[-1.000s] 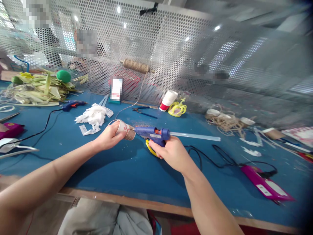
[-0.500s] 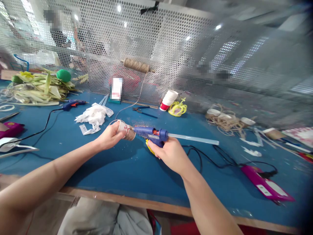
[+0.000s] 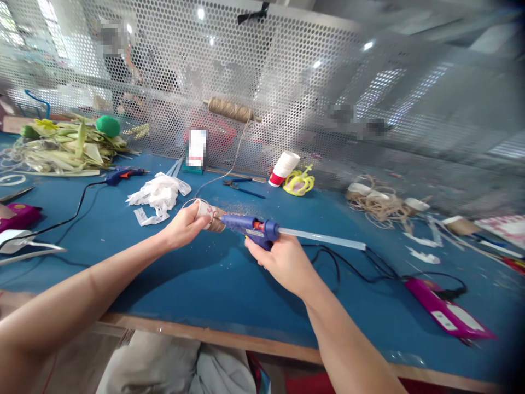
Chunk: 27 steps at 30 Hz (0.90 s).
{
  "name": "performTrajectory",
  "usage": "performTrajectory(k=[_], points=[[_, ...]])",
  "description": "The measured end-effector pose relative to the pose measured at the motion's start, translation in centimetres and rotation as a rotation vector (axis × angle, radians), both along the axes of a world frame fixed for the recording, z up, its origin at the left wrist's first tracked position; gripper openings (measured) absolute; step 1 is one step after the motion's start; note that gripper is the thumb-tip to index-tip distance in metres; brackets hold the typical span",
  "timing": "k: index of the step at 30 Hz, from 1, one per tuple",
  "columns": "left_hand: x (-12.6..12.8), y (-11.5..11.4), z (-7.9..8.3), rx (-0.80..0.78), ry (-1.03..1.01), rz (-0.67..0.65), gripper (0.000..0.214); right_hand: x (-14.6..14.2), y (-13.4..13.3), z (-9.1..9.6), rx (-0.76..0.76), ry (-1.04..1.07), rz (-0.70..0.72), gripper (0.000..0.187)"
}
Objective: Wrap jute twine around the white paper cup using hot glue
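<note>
Left hand: The worker's left hand point(image 3: 184, 225) grips a patterned paper cup point(image 3: 206, 211), thumb and fingers closed around its side.
Patterned cup: It is held above the blue surface point(image 3: 205, 293), tipped on its side, brown twine wound around the end that faces the right hand.
Right hand: The right hand point(image 3: 284, 260), to the right of the patterned cup, is wrapped around the handle of a blue hot glue gun point(image 3: 245, 225).
Glue gun: Its nozzle points at the patterned cup's twine-wound end; whether the tip touches is too small to tell. A translucent glue stick point(image 3: 322, 238) juts from the back.
Twine: Beyond the patterned cup, a spool of twine point(image 3: 230, 109) lies against a perforated metal panel point(image 3: 283, 76), a single strand running down toward the cup.
Behind the cup: Dark-handled pliers point(image 3: 248, 191) lie beyond it, with a white-and-red stack of paper cups point(image 3: 284, 168) and a yellow crown point(image 3: 298, 182) farther to its right.
Left of the cup: A crumpled white plastic bag point(image 3: 158, 192) lies near, a second glue gun point(image 3: 123, 174) past it, and a heap of corn husks point(image 3: 69, 148) farther off.
Right of the cup: A magenta power strip point(image 3: 447, 309) sits well apart.
</note>
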State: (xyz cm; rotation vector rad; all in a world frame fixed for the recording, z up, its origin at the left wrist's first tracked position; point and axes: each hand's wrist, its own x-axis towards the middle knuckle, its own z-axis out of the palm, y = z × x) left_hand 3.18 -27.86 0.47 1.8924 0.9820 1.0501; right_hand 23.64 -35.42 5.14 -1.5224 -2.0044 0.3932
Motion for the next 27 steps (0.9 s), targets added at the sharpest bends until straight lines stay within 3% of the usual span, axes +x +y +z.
performTrajectory(k=[7,19,27], points=[[0.01,0.11,-0.06,-0.024,0.042,0.024,0.031,-0.26,-0.14,0.01,0.092,-0.103,-0.010,0.018],[-0.15,-0.36,0.48,0.168,0.068,-0.062,0.034,0.00,-0.25,0.37,0.031,0.017,-0.035,0.025],[-0.02,-0.52,0.53,0.238,0.076,-0.071,0.026,0.36,0.18,0.24,0.066,0.032,0.006,0.018]])
